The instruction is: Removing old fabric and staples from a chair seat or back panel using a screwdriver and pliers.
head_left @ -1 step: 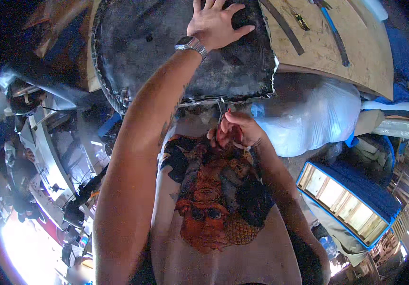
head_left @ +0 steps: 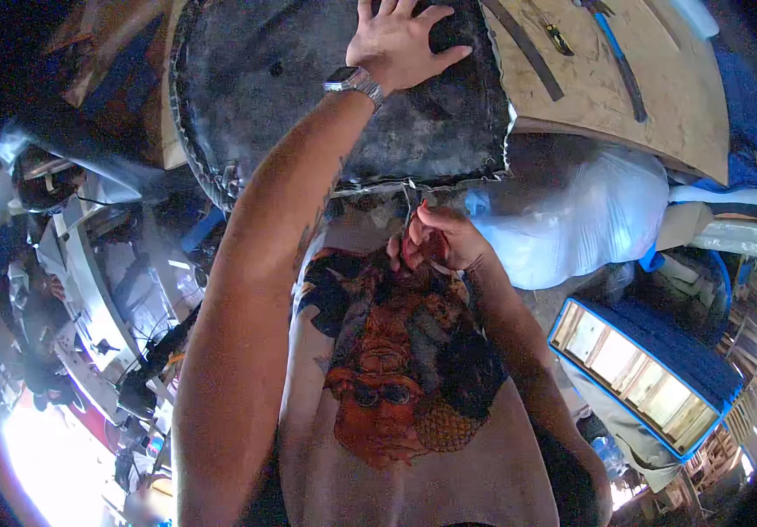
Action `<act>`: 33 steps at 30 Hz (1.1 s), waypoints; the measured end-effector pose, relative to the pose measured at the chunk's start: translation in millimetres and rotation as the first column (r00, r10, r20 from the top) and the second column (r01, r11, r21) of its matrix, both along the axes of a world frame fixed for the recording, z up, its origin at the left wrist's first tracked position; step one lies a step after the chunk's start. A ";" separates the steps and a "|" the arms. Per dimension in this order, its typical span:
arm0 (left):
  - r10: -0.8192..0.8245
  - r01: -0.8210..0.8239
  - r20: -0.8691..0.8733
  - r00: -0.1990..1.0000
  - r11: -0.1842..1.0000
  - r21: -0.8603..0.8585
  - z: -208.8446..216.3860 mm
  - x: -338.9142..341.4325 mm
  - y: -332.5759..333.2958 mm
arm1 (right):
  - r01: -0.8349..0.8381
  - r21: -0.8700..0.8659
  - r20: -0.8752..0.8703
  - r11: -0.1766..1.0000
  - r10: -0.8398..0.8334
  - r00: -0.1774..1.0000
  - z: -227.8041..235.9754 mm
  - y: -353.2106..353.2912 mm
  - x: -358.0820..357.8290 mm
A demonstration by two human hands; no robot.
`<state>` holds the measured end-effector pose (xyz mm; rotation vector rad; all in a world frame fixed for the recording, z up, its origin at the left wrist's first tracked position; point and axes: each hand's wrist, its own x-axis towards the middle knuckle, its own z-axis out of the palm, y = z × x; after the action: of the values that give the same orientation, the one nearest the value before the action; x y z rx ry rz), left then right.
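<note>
From my remote station I am observing the left hand [head_left: 403, 46] at the top centre of the frame, lying palm down on a dark panel [head_left: 260, 92]. Its fingers are spreading, the thumb pointing right, and the uppermost fingertips are running out of the frame. The wrist, wearing a metal-banded watch [head_left: 356, 82], is staying nearly in line with the forearm, which is slanting up from the lower left.

The right hand [head_left: 456, 241] is sitting at the centre, below the panel, its fingers curling around a red-handled tool [head_left: 436, 247]. The tool's narrow metal end is pointing up at the panel's ragged lower edge; I cannot tell whether its tips are closing on that edge. The right forearm is coming up from the lower right, in front of the printed shirt [head_left: 378, 351].

The panel is filling the upper centre, and the left forearm is covering part of its lower edge. At upper right, a wooden desk [head_left: 677, 97] is carrying a flat dark strip [head_left: 532, 57], a yellow-and-black-handled tool [head_left: 559, 40] and a blue-handled tool [head_left: 614, 53]. Below it, a plastic-wrapped bundle [head_left: 580, 220] is lying near the right hand. At lower right, a blue-edged wooden frame [head_left: 637, 378] is standing tilted, well apart from both hands.
</note>
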<state>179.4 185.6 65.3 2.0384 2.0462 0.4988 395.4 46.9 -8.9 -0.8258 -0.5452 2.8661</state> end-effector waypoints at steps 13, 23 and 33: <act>-0.038 0.021 0.055 0.998 0.961 0.275 -27.6 -2.8 -0.1 | -0.324 0.944 0.314 0.055 -0.442 0.840 -35.4 -4.7 -16.9; -0.083 0.031 0.309 0.947 0.985 0.170 -2.9 -17.2 -4.7 | -0.077 0.352 0.306 0.933 -0.037 0.951 9.2 -19.1 -11.4; -0.334 0.323 0.354 0.873 0.942 0.092 -42.7 -60.7 -34.2 | 0.117 0.101 0.099 0.988 -0.127 0.987 19.8 -19.0 -17.5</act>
<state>118.7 151.4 22.5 2.0635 1.4500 0.7759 377.9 27.9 10.9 -0.9632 -0.6153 2.6758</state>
